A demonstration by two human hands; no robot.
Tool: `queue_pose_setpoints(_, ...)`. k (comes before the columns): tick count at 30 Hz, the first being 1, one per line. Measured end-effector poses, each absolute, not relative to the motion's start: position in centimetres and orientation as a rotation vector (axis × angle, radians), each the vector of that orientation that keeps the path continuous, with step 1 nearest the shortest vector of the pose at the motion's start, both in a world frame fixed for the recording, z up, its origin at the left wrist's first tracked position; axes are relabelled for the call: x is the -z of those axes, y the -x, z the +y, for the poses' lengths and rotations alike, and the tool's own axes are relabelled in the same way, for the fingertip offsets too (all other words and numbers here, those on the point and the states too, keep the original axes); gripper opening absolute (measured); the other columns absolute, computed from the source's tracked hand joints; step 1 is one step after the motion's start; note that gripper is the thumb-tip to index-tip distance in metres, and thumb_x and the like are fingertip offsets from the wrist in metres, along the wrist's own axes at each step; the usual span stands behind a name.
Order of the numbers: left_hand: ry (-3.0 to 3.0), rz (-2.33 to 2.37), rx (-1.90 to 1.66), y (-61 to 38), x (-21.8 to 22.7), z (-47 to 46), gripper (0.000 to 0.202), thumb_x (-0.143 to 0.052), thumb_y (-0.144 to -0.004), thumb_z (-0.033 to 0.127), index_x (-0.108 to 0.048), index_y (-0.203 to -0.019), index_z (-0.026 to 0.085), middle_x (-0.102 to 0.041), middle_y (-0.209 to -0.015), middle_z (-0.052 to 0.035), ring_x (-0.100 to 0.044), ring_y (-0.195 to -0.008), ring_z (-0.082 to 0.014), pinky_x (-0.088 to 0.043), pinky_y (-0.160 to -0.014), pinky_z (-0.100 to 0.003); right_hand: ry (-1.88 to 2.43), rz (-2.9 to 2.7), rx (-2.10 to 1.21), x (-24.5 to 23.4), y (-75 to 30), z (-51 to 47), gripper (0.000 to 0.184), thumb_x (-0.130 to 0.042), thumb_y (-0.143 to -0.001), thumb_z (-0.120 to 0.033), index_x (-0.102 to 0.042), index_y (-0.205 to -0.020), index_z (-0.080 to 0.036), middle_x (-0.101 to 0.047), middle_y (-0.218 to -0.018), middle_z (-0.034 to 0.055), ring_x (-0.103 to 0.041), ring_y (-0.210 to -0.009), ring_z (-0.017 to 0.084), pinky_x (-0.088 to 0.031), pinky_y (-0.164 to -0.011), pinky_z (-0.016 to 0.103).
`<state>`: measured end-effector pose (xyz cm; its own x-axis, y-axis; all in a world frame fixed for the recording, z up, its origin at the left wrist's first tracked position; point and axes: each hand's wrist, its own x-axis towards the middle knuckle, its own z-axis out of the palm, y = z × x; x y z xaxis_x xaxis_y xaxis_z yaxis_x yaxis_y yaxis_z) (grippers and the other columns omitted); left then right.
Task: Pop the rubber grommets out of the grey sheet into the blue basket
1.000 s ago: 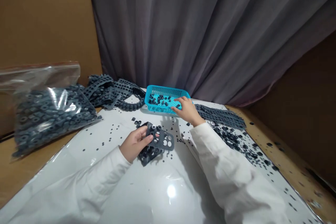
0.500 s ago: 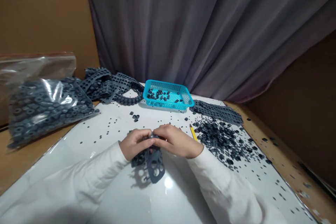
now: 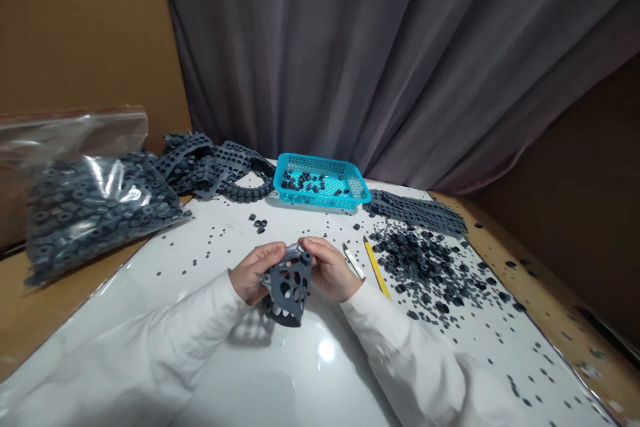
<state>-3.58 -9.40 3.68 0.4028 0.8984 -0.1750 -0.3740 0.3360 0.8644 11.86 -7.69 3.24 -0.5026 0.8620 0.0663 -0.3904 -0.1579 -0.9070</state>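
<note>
Between my two hands is a dark grey perforated rubber sheet [image 3: 287,290], bent over and full of round holes. My left hand [image 3: 254,272] grips its left edge, thumb on top. At the upper right edge my right hand [image 3: 333,269] pinches it, with part of the fingers hidden behind the sheet. The sheet is raised over the white table and throws a shadow to its lower left. Just right of my right hand lie a white pen-like tool [image 3: 353,260] and a yellow pencil-like stick [image 3: 377,267].
A turquoise basket [image 3: 320,200] with small dark pieces stands at the back. Perforated strips [image 3: 200,160] are heaped left of it, beside a clear bag [image 3: 100,213] of grey parts. At right lie another perforated sheet [image 3: 415,210] and a scattered pile of dark bits [image 3: 430,267].
The sheet has been turned and opened out, so its holed face shows more. My right hand has shifted its hold and drawn back, uncovering the white tool and more of the yellow stick.
</note>
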Motion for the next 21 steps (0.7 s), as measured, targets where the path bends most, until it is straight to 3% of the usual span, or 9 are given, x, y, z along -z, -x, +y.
queue_pose_setpoints(4, -0.867, 0.845, -1.08, 4.2, -3.3, -8.9, 0.047, -0.076, -0.057, 0.057, -0.061, -0.07, 0.015, -0.053, -0.052, 0.0021, -0.045, -0.048, -0.0106, -0.036, -0.05, -0.023, 0.456, -1.023, -1.717, -3.5, -12.3, -7.0, 0.051, -0.048, -0.087, -0.047, -0.018, -0.054, -0.021, -0.016, -0.051, -0.0065, -0.017, -0.05, 0.012, -0.027, -0.054, 0.028)
queue_pose_setpoints(7, -0.955, 0.888, -1.102, 4.3, -2.9, -8.6, 0.05, -0.073, -0.06, 0.061, -0.056, -0.064, 0.014, -0.05, -0.05, 0.0029, -0.04, -0.045, -0.0085, -0.03, -0.046, -0.021, 0.51, -1.265, -1.579, -5.0, -13.8, -6.6, 0.047, -0.045, -0.089, -0.048, -0.029, -0.054, -0.022, -0.024, -0.052, -0.005, -0.025, -0.051, 0.014, -0.029, -0.057, 0.03)
queue_pose_setpoints(12, -1.261, 1.001, -1.187, 4.0, -3.5, -9.0, 0.054, -0.061, -0.071, 0.065, -0.048, -0.055, 0.015, -0.045, -0.05, 0.0033, -0.039, -0.05, -0.0097, -0.029, -0.048, -0.022, 0.789, -1.883, -0.993, -8.3, -15.1, -8.0, 0.039, -0.044, -0.091, -0.05, -0.047, -0.067, -0.02, -0.043, -0.064, -0.001, -0.039, -0.061, 0.015, -0.029, -0.061, 0.029)
queue_pose_setpoints(17, -1.64, 0.996, -1.119, 4.0, -4.0, -9.9, 0.055, -0.048, -0.081, 0.063, -0.04, -0.052, 0.017, -0.033, -0.05, 0.0047, -0.032, -0.05, -0.0099, -0.027, -0.049, -0.023, 0.958, -2.465, -0.341, -9.2, -13.4, -10.1, 0.035, -0.041, -0.094, -0.046, -0.05, -0.074, -0.019, -0.053, -0.069, 0.0036, -0.042, -0.066, 0.018, -0.027, -0.065, 0.032)
queue_pose_setpoints(21, -1.745, 0.978, -1.082, 4.0, -3.6, -10.0, 0.052, -0.04, -0.087, 0.058, -0.04, -0.055, 0.018, -0.034, -0.053, 0.0043, -0.033, -0.052, -0.0106, -0.027, -0.051, -0.024, 1.016, -2.61, -0.147, -8.6, -13.0, -10.1, 0.038, -0.033, -0.096, -0.047, -0.049, -0.078, -0.019, -0.056, -0.071, 0.0062, -0.045, -0.066, 0.019, -0.026, -0.064, 0.032)
